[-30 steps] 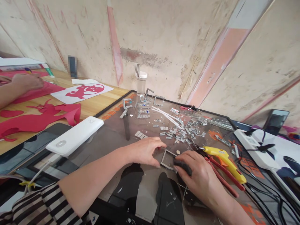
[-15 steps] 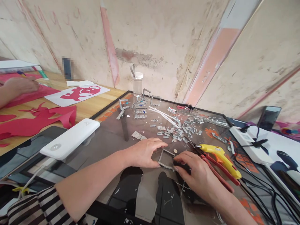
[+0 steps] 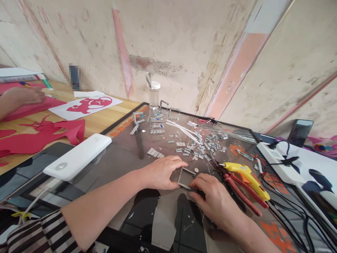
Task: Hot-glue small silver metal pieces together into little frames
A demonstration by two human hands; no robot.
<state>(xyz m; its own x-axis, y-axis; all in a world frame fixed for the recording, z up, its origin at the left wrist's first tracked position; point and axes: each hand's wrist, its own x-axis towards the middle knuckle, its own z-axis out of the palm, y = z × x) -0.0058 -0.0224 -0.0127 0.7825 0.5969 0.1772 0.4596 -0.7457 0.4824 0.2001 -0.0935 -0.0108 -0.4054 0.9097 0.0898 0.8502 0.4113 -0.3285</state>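
A small grey rectangular frame (image 3: 180, 175) lies on the dark glass tabletop. My left hand (image 3: 163, 172) is curved around its left side, with the forefinger near the upper corner and the thumb touching the lower one. My right hand (image 3: 214, 195) is closed at the right side of the frame, hiding that side. Something dark shows between its fingers and thumb, too covered to name. A small round pale disc (image 3: 196, 170) sits just beyond the frame. Right of my right hand are red-handled pliers (image 3: 243, 191) and a yellow glue gun (image 3: 243, 172).
Many small grey metal pieces (image 3: 207, 146) are heaped beyond my hands, near white strips (image 3: 183, 130). A lidded jar (image 3: 154, 93) stands by the wall. A white power bank (image 3: 79, 156) lies left; a power strip (image 3: 279, 163) with cables lies right. Another person's hand (image 3: 23, 98) rests on red paper.
My right hand has shifted slightly left, its fingertips now over the right side of the frame. The dark thing in it shows less. My left hand has barely moved.
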